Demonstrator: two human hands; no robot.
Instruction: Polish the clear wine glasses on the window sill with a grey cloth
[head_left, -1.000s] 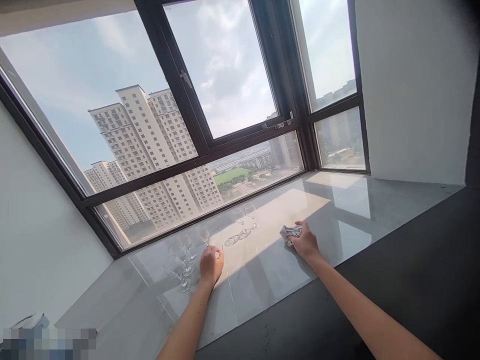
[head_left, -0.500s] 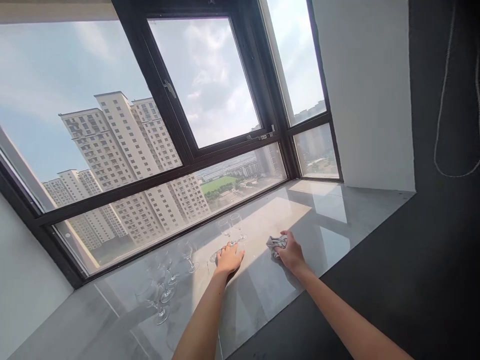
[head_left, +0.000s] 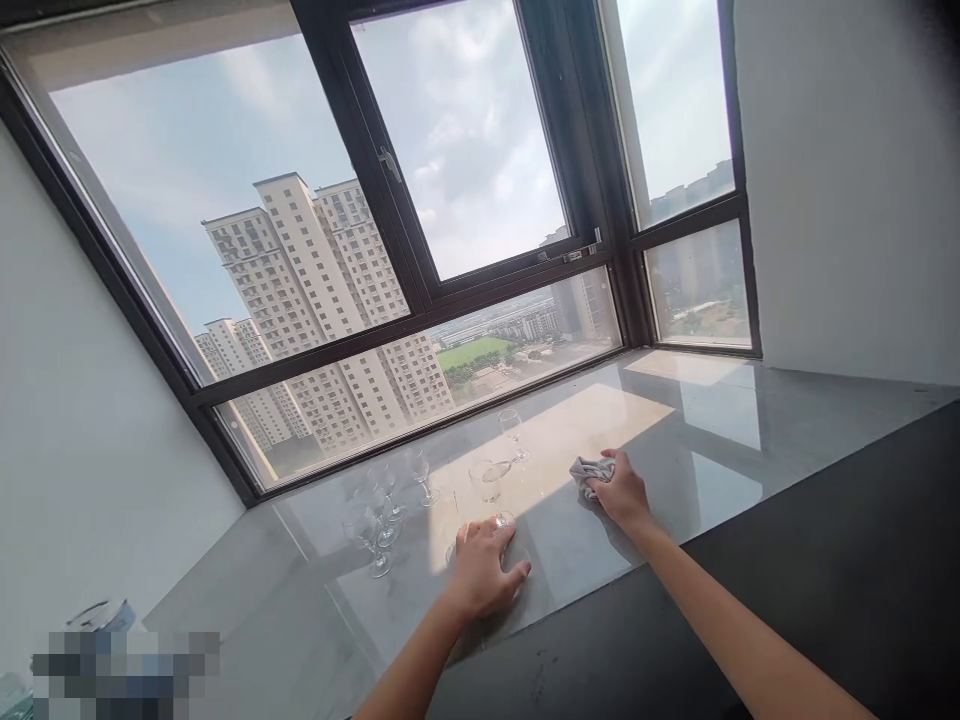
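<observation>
My left hand (head_left: 484, 568) is low over the sill with its fingers curved at the foot of a clear wine glass (head_left: 486, 482). That glass stands upright just beyond the fingertips, and the hand partly hides its base. Bunched in my right hand (head_left: 624, 492) is a grey-white cloth (head_left: 589, 476), pressed against the shiny sill. Another wine glass (head_left: 511, 430) stands farther back, near the window. To the left, several more stemmed glasses (head_left: 367, 530) are grouped together, their outlines faint against the grey surface.
The grey tiled sill (head_left: 720, 470) ends at a front edge above a dark wall. A dark window frame (head_left: 420, 320) borders its far side. Something blue and white (head_left: 101, 615), partly blurred out, is at the lower left. Sunlight makes bright patches on the sill.
My left hand and the wine glass at its fingers have come nearer to me, away from the glass by the window. My right hand still grips the cloth. The view has swung left.
</observation>
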